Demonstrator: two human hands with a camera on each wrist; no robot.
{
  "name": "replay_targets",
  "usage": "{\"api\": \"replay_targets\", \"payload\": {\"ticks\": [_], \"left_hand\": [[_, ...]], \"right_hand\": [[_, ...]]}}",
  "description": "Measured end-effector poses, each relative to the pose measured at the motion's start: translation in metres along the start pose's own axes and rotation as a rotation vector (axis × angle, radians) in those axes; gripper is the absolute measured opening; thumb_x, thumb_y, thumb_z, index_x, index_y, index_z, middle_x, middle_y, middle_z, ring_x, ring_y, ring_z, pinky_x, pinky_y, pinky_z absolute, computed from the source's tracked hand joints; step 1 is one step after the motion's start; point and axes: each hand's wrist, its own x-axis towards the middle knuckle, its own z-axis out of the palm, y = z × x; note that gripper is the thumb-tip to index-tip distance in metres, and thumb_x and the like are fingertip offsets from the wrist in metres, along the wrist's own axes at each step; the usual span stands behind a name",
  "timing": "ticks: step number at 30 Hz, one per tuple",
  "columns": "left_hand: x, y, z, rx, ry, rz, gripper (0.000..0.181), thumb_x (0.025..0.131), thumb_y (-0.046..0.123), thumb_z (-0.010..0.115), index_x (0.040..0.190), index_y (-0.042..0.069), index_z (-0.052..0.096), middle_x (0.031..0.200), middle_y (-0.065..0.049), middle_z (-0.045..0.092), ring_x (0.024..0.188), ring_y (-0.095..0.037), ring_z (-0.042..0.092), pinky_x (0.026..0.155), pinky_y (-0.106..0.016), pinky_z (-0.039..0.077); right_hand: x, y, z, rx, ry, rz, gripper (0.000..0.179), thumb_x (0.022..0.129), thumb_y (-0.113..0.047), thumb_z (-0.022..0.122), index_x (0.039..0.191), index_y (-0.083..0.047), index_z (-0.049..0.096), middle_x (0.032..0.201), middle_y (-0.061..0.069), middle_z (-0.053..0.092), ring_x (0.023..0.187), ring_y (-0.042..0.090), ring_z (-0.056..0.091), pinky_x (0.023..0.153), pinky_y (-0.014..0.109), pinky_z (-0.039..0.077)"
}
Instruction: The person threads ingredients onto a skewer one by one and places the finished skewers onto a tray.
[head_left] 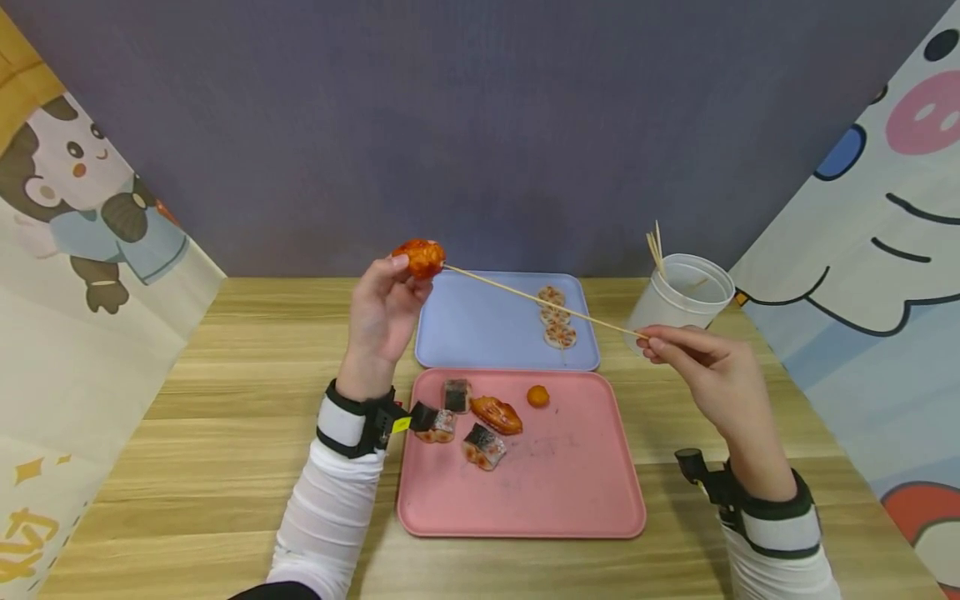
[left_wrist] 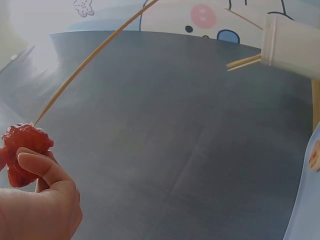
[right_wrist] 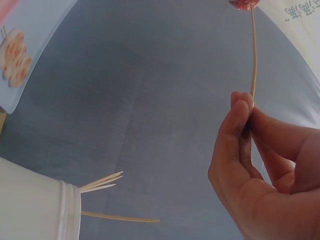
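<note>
Sleeves (head_left: 326,517) nearest you, both white, with a strap (head_left: 341,423) round each wrist. Between your forearms lies the pink tray (head_left: 555,504), on the wooden table (head_left: 217,417). Three fish pieces (head_left: 486,450) gather toward its far left corner, the one by the left edge partly hidden behind your wrist camera (head_left: 423,415). A glazed piece (head_left: 497,415) lies right beside them, and there's an orange ball (head_left: 537,396) near the far edge, just right of its middle.

Up to the hands! Your right hand (head_left: 708,375) has thumb and fingertips pinched on one end of a skewer (head_left: 525,294). Follow that stick leftward, slanting across above the blue tray (head_left: 487,325), and here's your left hand (head_left: 384,325), fingers curled round the red piece (head_left: 422,258). It's up in the air, by the blue tray's far left corner as the head view has it, and the skewer's other end meets it; how deep that goes is hidden.

The blue tray sits just past the pink one, three lotus slices (head_left: 555,317) lined up near its right edge. Over by the table's far right corner stands a white cup (head_left: 667,300), spare sticks (head_left: 655,250) poking above its rim. Behind everything, the grey wall (head_left: 450,125).
</note>
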Motion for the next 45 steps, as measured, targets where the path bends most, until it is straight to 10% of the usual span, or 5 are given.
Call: {"api": "replay_targets", "payload": {"ticks": [45], "left_hand": [[0.002, -0.01, 0.0, 0.117, -0.131, -0.017, 0.022, 0.088, 0.015, 0.068, 0.107, 0.005, 0.068, 0.115, -0.009, 0.063, 0.093, -0.017, 0.061, 0.078, -0.026, 0.052]], "right_hand": [[-0.002, -0.002, 0.009, 0.119, -0.076, 0.132, 0.02, 0.087, 0.001, 0.064, 0.105, 0.011, 0.068, 0.09, -0.009, 0.074, 0.076, 0.008, 0.071, 0.068, 0.026, 0.057]]}}
